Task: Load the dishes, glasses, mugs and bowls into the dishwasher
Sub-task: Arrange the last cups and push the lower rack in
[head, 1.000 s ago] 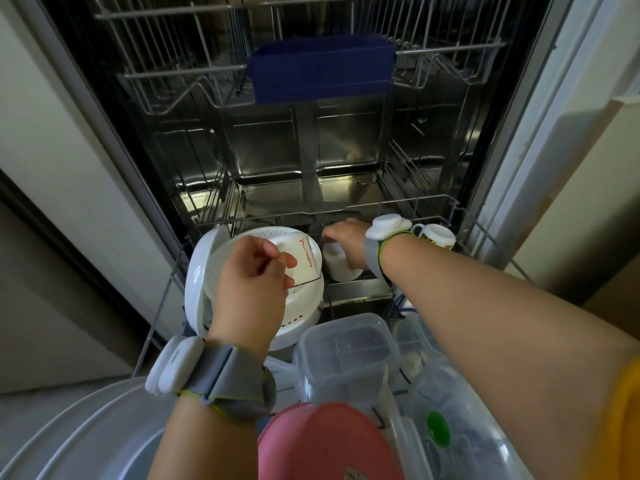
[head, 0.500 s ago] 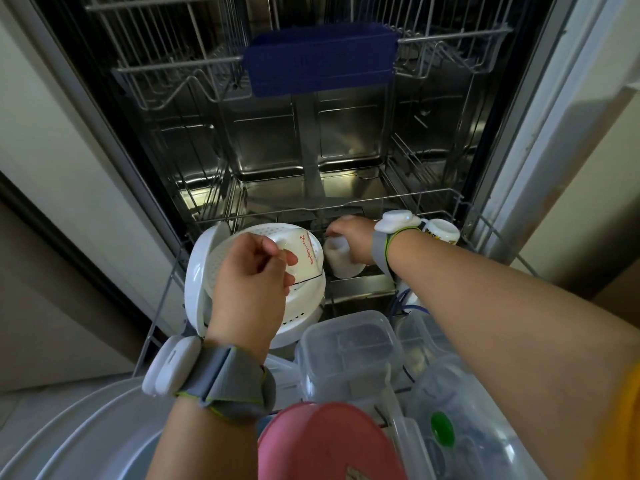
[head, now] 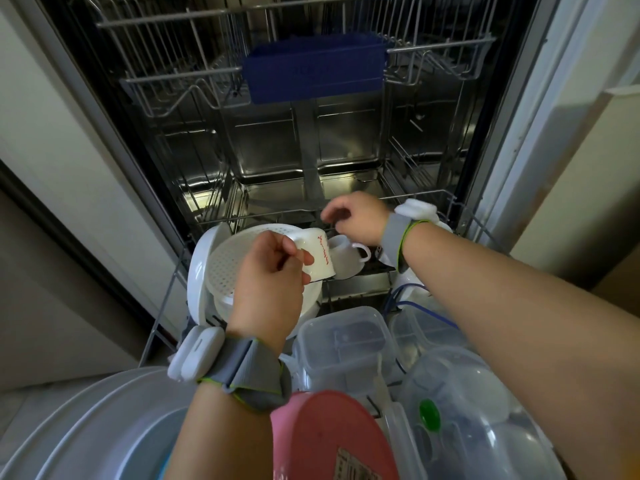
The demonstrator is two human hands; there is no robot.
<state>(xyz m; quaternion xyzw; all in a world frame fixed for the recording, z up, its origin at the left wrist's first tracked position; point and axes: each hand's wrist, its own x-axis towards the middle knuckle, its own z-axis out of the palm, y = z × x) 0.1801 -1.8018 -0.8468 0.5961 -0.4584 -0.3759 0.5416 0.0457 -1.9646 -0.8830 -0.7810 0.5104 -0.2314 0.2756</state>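
Observation:
My left hand (head: pixel 270 282) grips a white mug with red writing (head: pixel 320 259) by its handle side, holding it tilted over the lower rack (head: pixel 420 194). Just right of it, a plain white mug (head: pixel 344 259) lies in the rack with its handle pointing right. My right hand (head: pixel 356 220) hovers just above that mug with its fingers curled loosely and nothing in them. A white perforated colander (head: pixel 235 268) leans against an upright white plate (head: pixel 202 268) under my left hand.
Clear plastic containers (head: pixel 343 341) and a pink lid (head: pixel 332 438) fill the near part of the rack. A large white plate (head: pixel 86 427) sits at the bottom left. A blue basket (head: pixel 315 67) hangs in the upper rack (head: pixel 180 76).
My right hand has let go of the plain white mug and lifted off it. The mug now rests in the rack. My left hand still holds the lettered mug in about the same place.

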